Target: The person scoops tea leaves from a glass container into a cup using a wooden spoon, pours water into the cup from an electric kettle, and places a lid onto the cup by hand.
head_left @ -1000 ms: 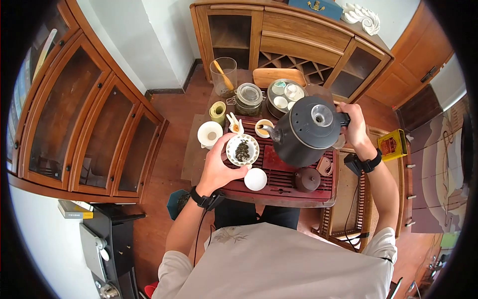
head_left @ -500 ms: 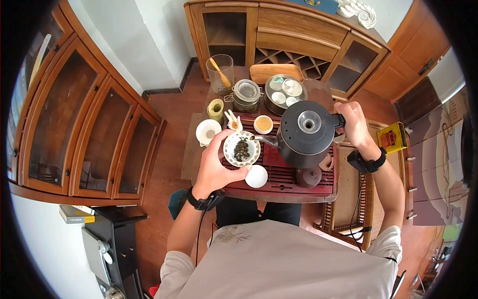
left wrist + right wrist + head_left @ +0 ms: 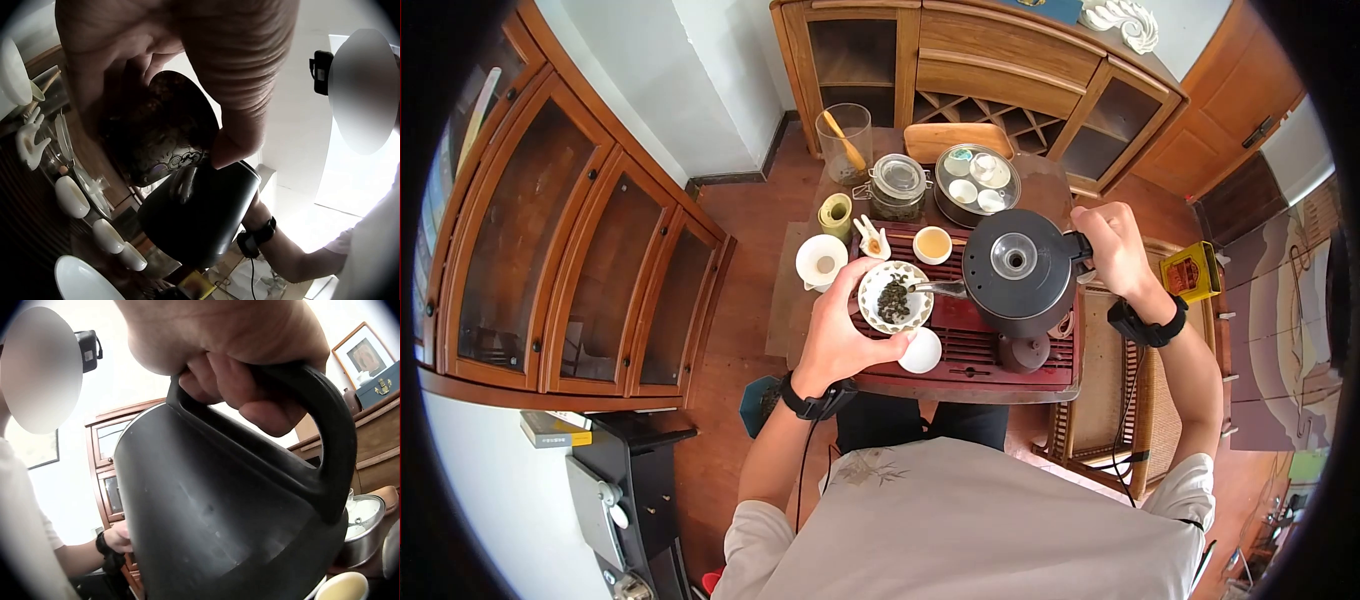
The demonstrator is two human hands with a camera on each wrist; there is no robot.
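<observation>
My left hand [image 3: 837,325] grips a patterned tea bowl [image 3: 897,297] by its rim, thumb on the near side and fingers on the far side. Dark tea leaves [image 3: 891,299] lie in it. With my right hand [image 3: 1114,245] I hold a black kettle [image 3: 1020,290] by its handle [image 3: 340,437], fingers curled round it in the right wrist view. The kettle's metal spout [image 3: 940,288] reaches over the bowl's right rim. In the left wrist view the bowl's dark outside [image 3: 165,134] overlaps the kettle. A small white dish [image 3: 920,352] sits just below the bowl.
On the slatted tea tray [image 3: 970,372] are a clay teapot [image 3: 1024,354] and a cup of tea [image 3: 932,245]. A white wide-mouthed vessel [image 3: 822,262], a hand-shaped ornament [image 3: 872,238], a clip-top glass jar [image 3: 899,187] and a round metal tray [image 3: 945,205] with cups stand around it.
The kettle has come down and its spout has moved from above the tea cup to the tea bowl's rim. The left hand still holds the bowl, nearly in place.
</observation>
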